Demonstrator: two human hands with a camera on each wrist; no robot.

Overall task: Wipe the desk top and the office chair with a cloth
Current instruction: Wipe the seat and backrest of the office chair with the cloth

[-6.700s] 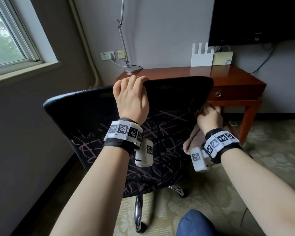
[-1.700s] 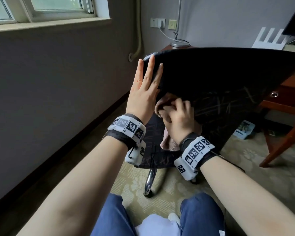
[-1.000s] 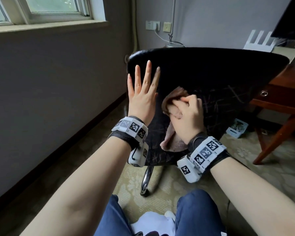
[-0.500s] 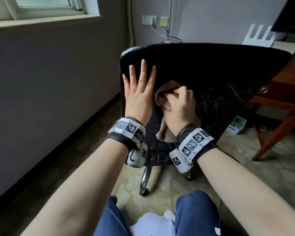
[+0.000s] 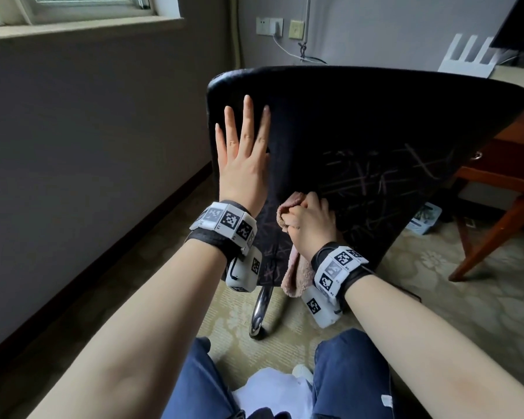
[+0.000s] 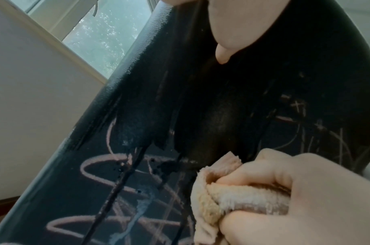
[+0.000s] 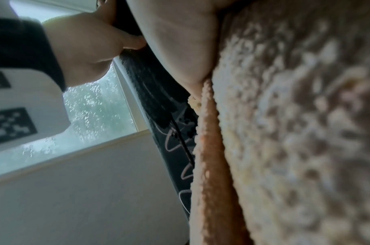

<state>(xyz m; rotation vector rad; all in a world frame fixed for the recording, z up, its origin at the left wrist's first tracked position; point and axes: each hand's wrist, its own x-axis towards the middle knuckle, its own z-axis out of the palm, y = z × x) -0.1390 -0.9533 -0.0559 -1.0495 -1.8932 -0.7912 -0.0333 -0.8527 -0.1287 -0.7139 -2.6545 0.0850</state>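
Observation:
The black office chair's backrest (image 5: 360,140) fills the middle of the head view, its lower part scribbled with pinkish chalk lines (image 6: 108,174) and its upper part dark and wiped. My left hand (image 5: 244,158) lies flat with straight fingers against the backrest's left edge. My right hand (image 5: 310,225) grips a bunched pink cloth (image 5: 291,207) and presses it on the lower backrest, a loose end hanging below the wrist. The left wrist view has the cloth (image 6: 228,199) in the right hand's (image 6: 295,199) fingers. Terry cloth (image 7: 284,132) fills the right wrist view.
A wooden desk (image 5: 508,164) stands behind the chair at right, with a white rack (image 5: 469,60) on it. The chair's chrome leg (image 5: 260,309) stands on patterned carpet. A wall with a window sill (image 5: 82,24) runs along the left. My knees (image 5: 345,373) are near the bottom.
My right hand has slid the cloth down the backrest, from the upper middle to the lower part. The left hand stays flat on the chair's left edge.

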